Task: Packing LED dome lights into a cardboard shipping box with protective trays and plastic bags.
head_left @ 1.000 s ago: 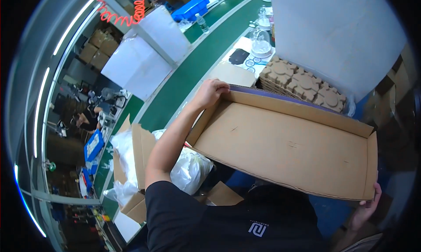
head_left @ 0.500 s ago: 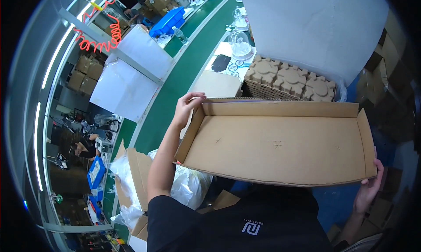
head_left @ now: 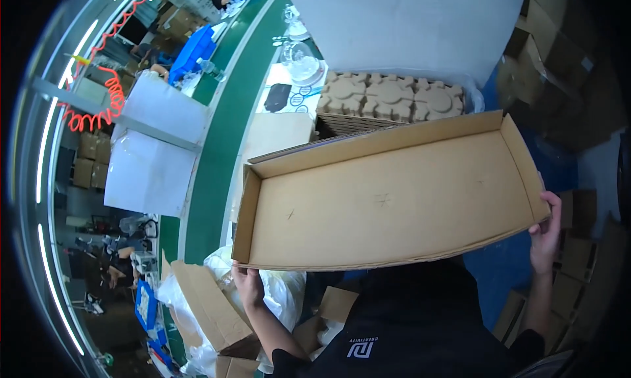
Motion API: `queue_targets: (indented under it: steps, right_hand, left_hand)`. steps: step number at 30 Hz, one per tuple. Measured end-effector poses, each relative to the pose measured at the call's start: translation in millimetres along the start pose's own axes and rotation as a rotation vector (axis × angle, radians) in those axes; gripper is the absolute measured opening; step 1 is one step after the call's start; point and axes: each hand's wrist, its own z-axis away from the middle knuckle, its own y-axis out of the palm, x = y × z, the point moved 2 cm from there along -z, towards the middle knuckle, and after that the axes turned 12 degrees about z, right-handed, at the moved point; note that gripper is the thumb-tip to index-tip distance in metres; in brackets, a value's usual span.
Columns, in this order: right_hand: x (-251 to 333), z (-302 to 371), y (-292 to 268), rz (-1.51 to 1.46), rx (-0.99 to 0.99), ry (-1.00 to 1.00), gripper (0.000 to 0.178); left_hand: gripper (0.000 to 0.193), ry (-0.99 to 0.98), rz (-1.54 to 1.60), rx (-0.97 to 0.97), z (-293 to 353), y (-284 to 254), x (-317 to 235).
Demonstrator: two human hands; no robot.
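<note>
A long, shallow cardboard tray (head_left: 394, 200), its inside facing me, is held tilted in front of my body. My left hand (head_left: 248, 287) grips its near left corner from below, with the fingers partly hidden behind the edge. At the right end, my right hand (head_left: 547, 230) closes round the corner, thumb and fingers on the edge. Small pen marks show on the tray's inner face, which holds nothing. Just beyond its far wall stand stacks of brown molded pulp inserts (head_left: 388, 96).
A green conveyor belt (head_left: 220, 135) curves along the left. Clear domes (head_left: 301, 62) stand on the bench beyond a dark pouch (head_left: 277, 97). An open carton (head_left: 207, 306) with white plastic bags sits at lower left. Stacked cartons (head_left: 578, 259) line the right. A white panel (head_left: 407, 26) rises behind the inserts.
My left hand has moved from the tray's far left corner to its near left corner. The tray has turned, its left end now lower and its right end higher. The view has shifted right.
</note>
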Motion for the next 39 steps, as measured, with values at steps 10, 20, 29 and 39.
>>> queue_targets:
  steps: [10, 20, 29, 39]
  right_hand:
    - [8.2, -11.8, -2.4, 0.125, 0.176, 0.004, 0.064]
    - [32.0, -21.5, 0.7, 0.392, 0.169, -0.065, 0.046]
    - [58.0, -29.9, -13.4, 0.759, 0.511, -0.044, 0.031]
    - [82.7, -93.5, 67.9, 1.104, 0.930, -0.586, 0.064]
  left_hand:
    - [0.057, 0.100, -0.295, 0.006, -14.8, 37.3, -28.3]
    - [0.070, -0.019, -0.668, 0.023, -27.7, 61.3, -49.8]
    - [0.067, -0.107, -0.707, 0.374, -48.0, 66.5, -75.5]
    - [0.084, 0.127, -1.352, 0.793, -66.7, 171.6, -87.6]
